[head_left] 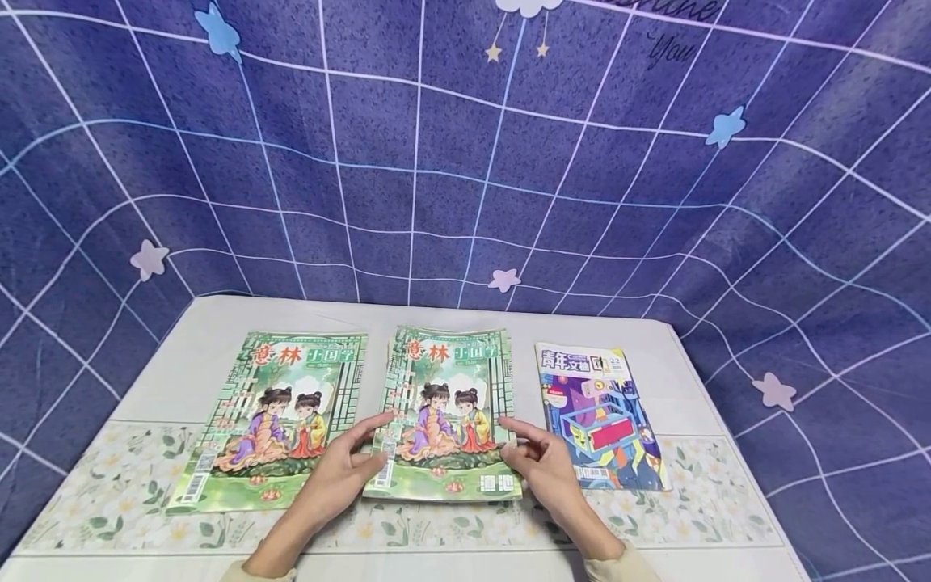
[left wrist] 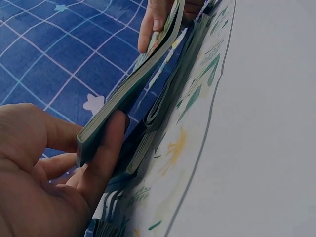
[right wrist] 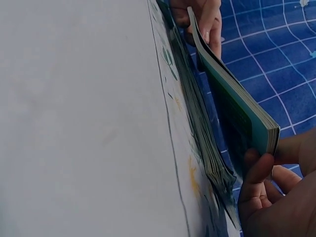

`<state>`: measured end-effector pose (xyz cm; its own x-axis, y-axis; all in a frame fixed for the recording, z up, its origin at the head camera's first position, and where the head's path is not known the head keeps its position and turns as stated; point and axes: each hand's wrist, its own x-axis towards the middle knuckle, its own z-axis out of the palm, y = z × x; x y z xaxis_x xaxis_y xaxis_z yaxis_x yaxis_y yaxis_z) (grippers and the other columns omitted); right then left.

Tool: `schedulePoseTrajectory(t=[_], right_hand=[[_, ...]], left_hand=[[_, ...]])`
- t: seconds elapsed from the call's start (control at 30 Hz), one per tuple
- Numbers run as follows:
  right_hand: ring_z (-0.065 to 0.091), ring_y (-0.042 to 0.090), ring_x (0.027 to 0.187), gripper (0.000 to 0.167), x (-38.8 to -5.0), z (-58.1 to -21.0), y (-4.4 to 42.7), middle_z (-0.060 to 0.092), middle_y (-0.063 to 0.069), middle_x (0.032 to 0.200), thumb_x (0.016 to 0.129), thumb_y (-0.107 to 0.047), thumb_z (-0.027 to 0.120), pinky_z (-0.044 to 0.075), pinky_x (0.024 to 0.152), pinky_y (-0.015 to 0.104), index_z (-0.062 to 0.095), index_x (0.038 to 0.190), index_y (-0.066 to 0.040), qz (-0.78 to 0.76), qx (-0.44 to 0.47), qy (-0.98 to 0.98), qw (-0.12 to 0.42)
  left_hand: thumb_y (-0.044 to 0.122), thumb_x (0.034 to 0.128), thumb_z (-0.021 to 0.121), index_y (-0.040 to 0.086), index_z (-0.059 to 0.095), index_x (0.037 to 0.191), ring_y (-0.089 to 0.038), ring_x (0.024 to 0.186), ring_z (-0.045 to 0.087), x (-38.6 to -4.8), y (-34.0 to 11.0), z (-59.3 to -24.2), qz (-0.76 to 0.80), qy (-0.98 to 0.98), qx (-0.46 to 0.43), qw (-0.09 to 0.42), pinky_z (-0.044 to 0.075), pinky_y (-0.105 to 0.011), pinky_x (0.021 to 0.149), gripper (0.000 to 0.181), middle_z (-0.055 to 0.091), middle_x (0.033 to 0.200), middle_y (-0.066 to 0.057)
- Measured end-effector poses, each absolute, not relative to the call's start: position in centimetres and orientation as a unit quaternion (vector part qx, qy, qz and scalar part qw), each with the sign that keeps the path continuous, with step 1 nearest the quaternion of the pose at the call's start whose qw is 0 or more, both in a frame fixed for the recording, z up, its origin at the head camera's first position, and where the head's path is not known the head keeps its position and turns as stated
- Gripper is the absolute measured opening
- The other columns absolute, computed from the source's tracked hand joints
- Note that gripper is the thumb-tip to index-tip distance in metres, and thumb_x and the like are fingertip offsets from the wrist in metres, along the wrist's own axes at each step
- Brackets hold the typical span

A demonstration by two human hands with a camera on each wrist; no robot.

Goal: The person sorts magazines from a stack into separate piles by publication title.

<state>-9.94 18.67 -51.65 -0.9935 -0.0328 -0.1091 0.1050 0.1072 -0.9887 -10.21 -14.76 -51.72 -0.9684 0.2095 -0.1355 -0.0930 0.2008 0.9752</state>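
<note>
Both hands hold a green children's magazine (head_left: 451,453) by its left and right edges, its illustrated cover facing up. In the head view, the left hand (head_left: 338,473) pinches the left edge and the right hand (head_left: 545,469) the right. Side on, the left wrist view shows the held magazine (left wrist: 116,102) raised with a slight bend, some fingers beneath it. The right wrist view shows its page edges (right wrist: 252,106), and a gap parts it from more magazines (right wrist: 200,128) lying below on the table. How many lie there cannot be made out.
A matching green magazine (head_left: 269,440) lies on the left of the table. To the right is a purple and blue magazine (head_left: 604,424). The white table (head_left: 618,323) carries a floral strip, and a blue grid-patterned cloth (head_left: 378,194) hangs behind and at the sides.
</note>
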Motion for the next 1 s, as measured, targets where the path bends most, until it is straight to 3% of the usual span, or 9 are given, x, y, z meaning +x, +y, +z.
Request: schedulePoseTrajectory(t=[0.17,0.23,0.33,0.4,0.57,0.87,1.0], right_hand=[[0.05,0.006,0.06,0.048,-9.9,-51.5,18.5,0.061,-0.001,0.069,0.095,0.006,0.08,0.044,0.056,0.018,0.075,0.142,-0.002,-0.667,0.018,0.744,0.037],[0.051,0.006,0.06,0.048,-9.9,-51.4,18.4,0.062,0.0,0.069,0.094,0.007,0.08,0.044,0.057,0.018,0.075,0.141,-0.003,-0.667,0.014,0.745,0.033],[0.052,0.007,0.06,0.049,-9.9,-51.3,18.3,0.065,0.005,0.071,0.094,0.008,0.08,0.045,0.058,0.018,0.075,0.141,-0.003,-0.667,0.011,0.745,0.027],[0.053,0.008,0.06,0.049,-9.8,-51.2,18.2,0.068,0.009,0.073,0.094,0.008,0.08,0.045,0.058,0.019,0.075,0.141,-0.003,-0.667,0.009,0.745,0.024],[0.053,0.009,0.061,0.049,-9.7,-51.0,17.8,0.071,0.012,0.076,0.094,0.007,0.08,0.044,0.056,0.019,0.075,0.142,-0.004,-0.667,-0.006,0.744,0.02],[0.051,0.004,0.062,0.049,-9.6,-51.3,17.1,0.068,0.001,0.075,0.095,0.007,0.079,0.042,0.055,0.017,0.071,0.144,0.003,-0.671,-0.056,0.739,0.004],[0.052,0.004,0.063,0.05,-9.6,-51.4,16.7,0.066,-0.002,0.074,0.095,0.008,0.078,0.043,0.057,0.016,0.07,0.144,0.004,-0.681,-0.06,0.729,0.008]], left_hand=[[0.001,0.106,0.069,0.011,0.052,0.165,-0.037,0.119,0.077,-10.2,-14.9,-51.6,0.631,0.766,0.045,0.117,0.062,-0.036,0.101,0.062,0.031,0.175,-0.031],[0.0,0.1062,0.069,0.011,0.051,0.166,-0.026,0.097,0.079,-10.2,-15.0,-51.5,0.637,0.76,0.045,0.122,0.064,-0.031,0.084,0.063,0.029,0.176,-0.031],[-0.001,0.106,0.068,0.013,0.05,0.166,-0.009,0.058,0.054,-10.3,-15.0,-51.4,0.65,0.747,0.043,0.129,0.046,-0.022,0.056,0.065,0.027,0.176,-0.033],[-0.002,0.1061,0.067,0.013,0.049,0.167,-0.007,0.051,0.037,-10.2,-15.1,-51.3,0.656,0.742,0.046,0.131,0.035,-0.022,0.048,0.065,0.027,0.176,-0.034],[-0.001,0.1072,0.067,0.015,0.049,0.167,-0.007,0.05,0.033,-10.1,-15.5,-51.1,0.652,0.745,0.05,0.129,0.032,-0.022,0.046,0.065,0.027,0.176,-0.033],[0.0,0.1095,0.064,0.02,0.048,0.168,-0.006,0.048,0.034,-9.9,-16.4,-50.9,0.64,0.755,0.051,0.133,0.033,-0.022,0.045,0.064,0.028,0.176,-0.03],[0.0,0.1093,0.064,0.022,0.049,0.168,-0.006,0.047,0.032,-9.7,-16.9,-50.7,0.637,0.758,0.048,0.129,0.033,-0.022,0.044,0.064,0.035,0.17,-0.032]])
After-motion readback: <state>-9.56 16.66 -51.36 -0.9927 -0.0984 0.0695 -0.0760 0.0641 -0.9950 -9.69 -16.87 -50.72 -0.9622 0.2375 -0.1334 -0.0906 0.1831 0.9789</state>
